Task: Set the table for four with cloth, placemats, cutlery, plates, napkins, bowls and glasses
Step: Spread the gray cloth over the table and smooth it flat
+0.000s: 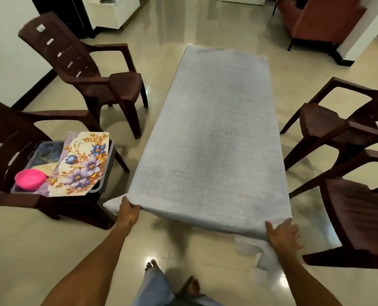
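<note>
A pale grey-blue cloth (214, 129) covers the whole long low table and hangs over its near edge. My left hand (128, 209) grips the cloth's near left corner. My right hand (283, 236) lies with spread fingers on the near right corner, pressing the cloth down over the edge. On the near left chair stands a grey bin (102, 184) holding a pink bowl (30, 179) and a floral placemat (84, 164) that leans across its top. Other contents of the bin are too dark to make out.
Dark brown plastic chairs stand round the table: one at the far left (91, 74), one at the near left (11, 138), two on the right (347, 127) (364, 213). My bare feet (152, 265) are on glossy tile floor. An orange armchair (316, 16) stands at the far right.
</note>
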